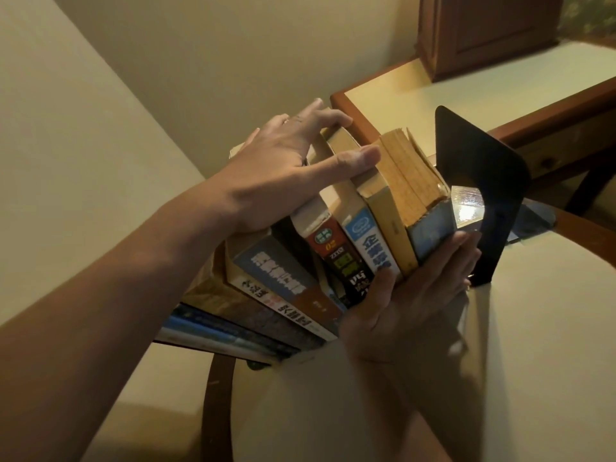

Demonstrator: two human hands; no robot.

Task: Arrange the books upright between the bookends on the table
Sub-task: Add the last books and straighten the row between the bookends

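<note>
Against the black bookend (483, 181) on the surface (550, 328): squaring the books (363, 235) upright.
Left hand (280, 168), grip wide, lies flat over the book tops. Right hand (410, 305) pinches the end books. The row leans, pages yellowed; next it likely needs pushing flush and vertical.
</note>
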